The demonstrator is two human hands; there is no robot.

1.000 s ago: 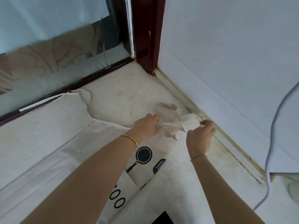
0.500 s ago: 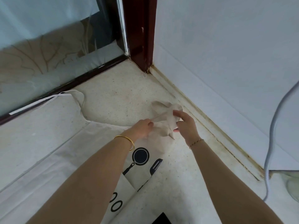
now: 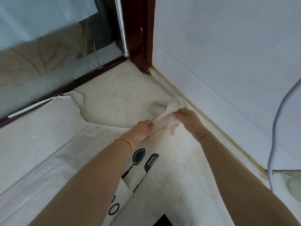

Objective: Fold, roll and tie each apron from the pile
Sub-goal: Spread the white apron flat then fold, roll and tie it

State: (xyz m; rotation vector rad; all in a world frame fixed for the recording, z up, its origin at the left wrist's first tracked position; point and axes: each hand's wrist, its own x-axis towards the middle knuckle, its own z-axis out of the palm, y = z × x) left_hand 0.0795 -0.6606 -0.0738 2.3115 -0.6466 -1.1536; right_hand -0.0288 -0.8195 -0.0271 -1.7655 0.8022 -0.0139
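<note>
A cream apron (image 3: 53, 162) lies spread on the speckled floor, printed with a black pan and spatula (image 3: 143, 160). Its upper corner and tie (image 3: 172, 105) are bunched near the wall. My left hand (image 3: 142, 130) pinches the bunched cloth at the apron's corner. My right hand (image 3: 187, 119) grips the same strip a little farther right, fingertips on the fabric. The cloth is drawn taut between both hands. Another white tie (image 3: 37, 105) trails left along the door sill.
A dark red door frame (image 3: 140, 38) and a glass door (image 3: 48, 46) stand ahead. A white wall (image 3: 228, 62) with a stained skirting runs along the right. A grey cable (image 3: 275, 128) hangs at far right, beside a pale fan base (image 3: 294, 185).
My right hand moved left to meet the left hand at the bunched cloth, then drew slightly right again. The tie's loose end now lies toward the wall.
</note>
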